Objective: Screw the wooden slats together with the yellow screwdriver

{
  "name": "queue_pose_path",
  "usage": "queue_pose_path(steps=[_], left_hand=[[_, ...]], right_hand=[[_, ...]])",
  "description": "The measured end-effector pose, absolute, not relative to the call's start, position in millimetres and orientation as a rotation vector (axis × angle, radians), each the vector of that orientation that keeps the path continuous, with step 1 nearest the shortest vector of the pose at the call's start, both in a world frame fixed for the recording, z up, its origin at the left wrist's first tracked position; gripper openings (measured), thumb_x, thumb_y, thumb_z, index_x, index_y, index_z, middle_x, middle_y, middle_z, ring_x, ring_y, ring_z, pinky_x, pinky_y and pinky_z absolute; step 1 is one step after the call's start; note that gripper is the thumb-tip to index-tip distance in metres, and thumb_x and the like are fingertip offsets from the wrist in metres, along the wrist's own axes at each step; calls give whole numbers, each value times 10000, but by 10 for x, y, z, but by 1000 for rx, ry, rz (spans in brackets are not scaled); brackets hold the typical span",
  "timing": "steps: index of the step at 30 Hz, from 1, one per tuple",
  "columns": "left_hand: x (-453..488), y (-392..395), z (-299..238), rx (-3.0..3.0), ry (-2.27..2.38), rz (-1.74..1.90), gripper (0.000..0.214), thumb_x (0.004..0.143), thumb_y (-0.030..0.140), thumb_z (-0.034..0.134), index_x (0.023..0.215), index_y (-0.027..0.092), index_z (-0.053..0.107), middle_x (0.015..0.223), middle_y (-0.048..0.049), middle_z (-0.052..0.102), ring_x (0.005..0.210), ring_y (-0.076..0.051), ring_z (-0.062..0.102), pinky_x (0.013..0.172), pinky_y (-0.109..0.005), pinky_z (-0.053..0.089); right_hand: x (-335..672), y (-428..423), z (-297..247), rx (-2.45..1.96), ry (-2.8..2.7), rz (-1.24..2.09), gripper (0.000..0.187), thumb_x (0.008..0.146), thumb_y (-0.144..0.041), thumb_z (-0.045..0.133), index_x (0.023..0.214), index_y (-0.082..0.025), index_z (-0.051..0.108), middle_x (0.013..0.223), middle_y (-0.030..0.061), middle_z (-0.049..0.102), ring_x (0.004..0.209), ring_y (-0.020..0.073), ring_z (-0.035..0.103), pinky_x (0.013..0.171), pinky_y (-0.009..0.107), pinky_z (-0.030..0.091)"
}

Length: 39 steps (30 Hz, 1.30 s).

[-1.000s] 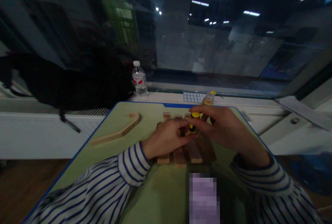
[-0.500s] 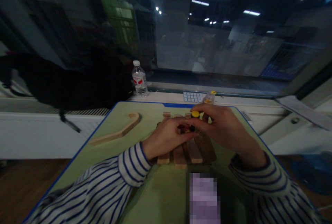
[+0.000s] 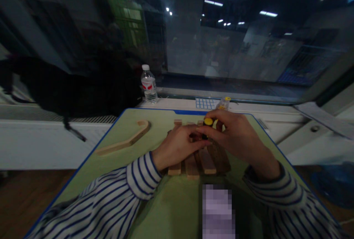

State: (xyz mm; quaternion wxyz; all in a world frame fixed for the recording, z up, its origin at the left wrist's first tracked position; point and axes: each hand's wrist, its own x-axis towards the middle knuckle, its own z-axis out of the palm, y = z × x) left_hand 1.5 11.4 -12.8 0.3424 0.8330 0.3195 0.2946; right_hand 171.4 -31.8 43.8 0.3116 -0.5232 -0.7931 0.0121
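Note:
My right hand (image 3: 235,130) grips a stubby screwdriver (image 3: 208,121) with a yellow top and black body, held upright between thumb and fingers. Its lower end sits close to the fingertips of my left hand (image 3: 181,143), whose thumb and index finger curl together above some wooden slats (image 3: 193,167). What the left fingers pinch is hidden. Several slats lie side by side under my hands, and a darker brown board (image 3: 221,158) shows beneath them at the right. A curved wooden piece (image 3: 124,144) lies to the left, apart from both hands.
The green tabletop (image 3: 163,202) has a blue edge. On the sill behind stand a water bottle (image 3: 149,84) and a small clear container with a yellow top (image 3: 223,103), near a blue-gridded sheet (image 3: 205,103). A dark bag (image 3: 83,91) rests at left. A blurred purple patch (image 3: 217,209) covers the front.
Both hands stay almost in place. The right hand and screwdriver have shifted very slightly, and the grip remains closed.

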Motion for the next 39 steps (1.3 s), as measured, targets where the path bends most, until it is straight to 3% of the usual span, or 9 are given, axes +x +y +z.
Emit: queue_pose_path(steps=[5,10,16,23,28,34,39], left_hand=[[8,120,-121,2182,805,763,223,859,368,632,1025,237,702,978,-5,718,871,-173,645,782,-270,478],[-2,128,-114,2234,808,729,198,877,360,599,972,212,691,870,-10,694,789,-165,633,746,-270,476],[-7,129,-92,2299,806,686,186,884,318,566,952,186,678,857,-23,672,786,-166,615,720,-262,468],[-7,124,-80,2334,757,660,164,869,254,555,952,183,677,876,-24,673,798,-168,611,734,-259,461],[-3,134,-62,2334,680,629,147,858,210,548,943,158,657,911,-38,676,831,-177,615,777,-282,473],[-3,139,-56,2343,661,616,141,856,189,527,941,155,634,917,-40,671,851,-181,622,801,-293,482],[-3,132,-52,2346,670,621,172,863,204,529,984,150,639,937,-50,675,878,-192,623,812,-304,486]], right_hand=[[1711,-317,415,-1395,-2081,29,268,837,-463,630,911,-207,652,794,2,679,629,127,571,583,253,398],[1753,-337,429,-1383,-2079,-14,380,831,-481,623,1079,-194,651,910,30,708,627,126,590,571,261,418],[1802,-381,506,-1408,-2134,-1,401,848,-405,605,1198,-210,621,825,15,704,494,91,500,489,249,377],[1824,-409,502,-1323,-2209,89,436,853,-289,586,1273,-173,577,959,47,726,655,119,616,541,237,436],[1818,-422,502,-1294,-2226,108,410,860,-257,570,1263,-188,591,928,30,740,625,117,618,537,240,443],[1815,-422,505,-1216,-2231,124,325,869,-236,561,1176,-185,653,1071,43,737,858,162,686,716,275,515],[1817,-418,491,-1211,-2231,85,298,864,-229,575,1143,-176,664,1044,40,744,796,144,690,588,234,493]])
